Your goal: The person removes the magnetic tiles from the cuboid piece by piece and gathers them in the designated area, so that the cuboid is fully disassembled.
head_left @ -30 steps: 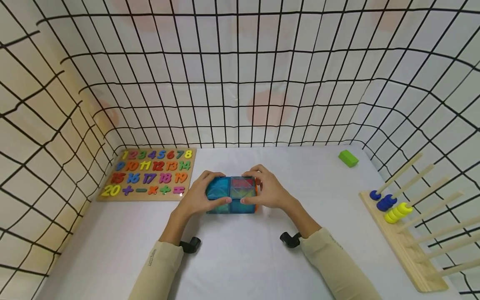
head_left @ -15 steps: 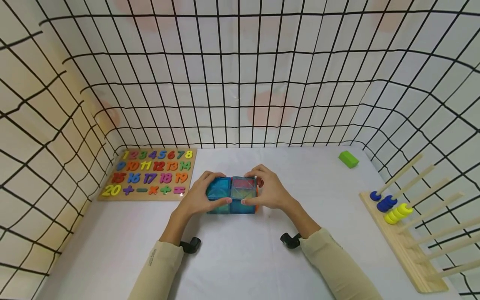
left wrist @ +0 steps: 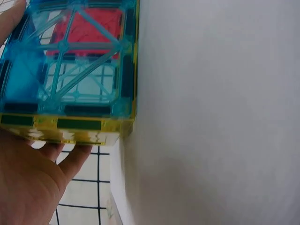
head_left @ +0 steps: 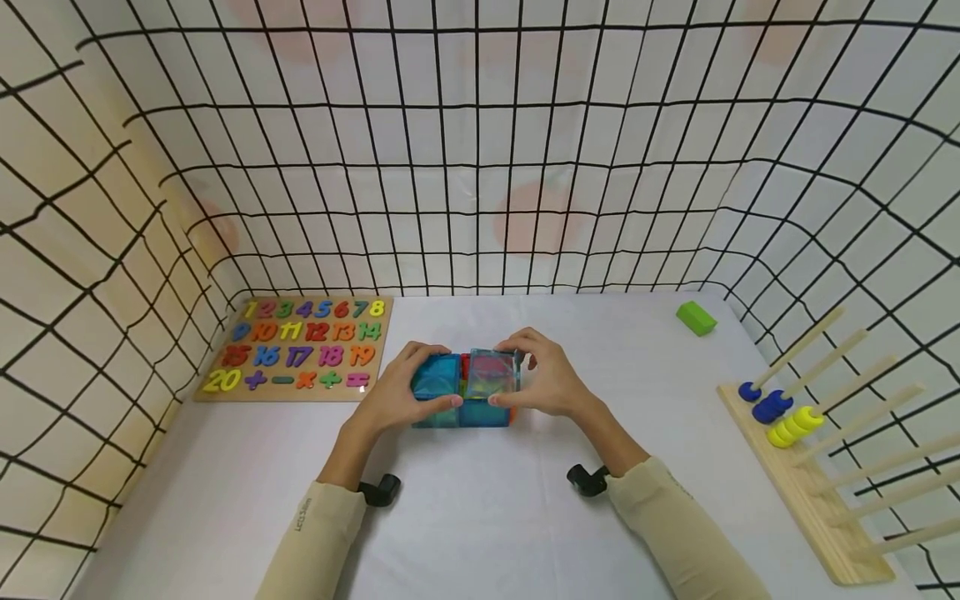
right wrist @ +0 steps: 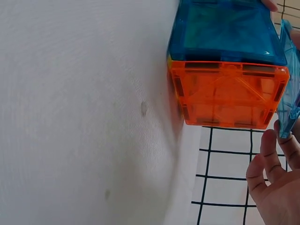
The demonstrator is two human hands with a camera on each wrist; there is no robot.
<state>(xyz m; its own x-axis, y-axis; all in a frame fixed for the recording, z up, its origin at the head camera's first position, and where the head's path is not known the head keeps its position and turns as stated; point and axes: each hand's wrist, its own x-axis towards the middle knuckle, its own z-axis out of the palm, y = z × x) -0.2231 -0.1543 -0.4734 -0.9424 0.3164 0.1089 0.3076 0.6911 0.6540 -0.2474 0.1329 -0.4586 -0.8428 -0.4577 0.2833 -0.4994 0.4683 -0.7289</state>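
Note:
A two-cube box of translucent magnetic tiles sits mid-table, its front blue tile facing me. My left hand grips the left end, thumb along the front top edge and fingers behind; a yellow tile forms that end. A blue tile covers the left cube. My right hand pinches a light blue square tile between thumb and fingers. That tile is shifted right and tilted off the right cube's top. An orange tile closes the right end, and red shows inside through the gap.
A wooden number board lies to the left. On the right stands a wooden peg rack with blue and yellow beads. A green block lies at the back right. Black wire mesh surrounds the white table.
My right hand has moved slightly right and up with the light blue tile, so a gap with red has appeared beside the left top tile. My left hand stays in place.

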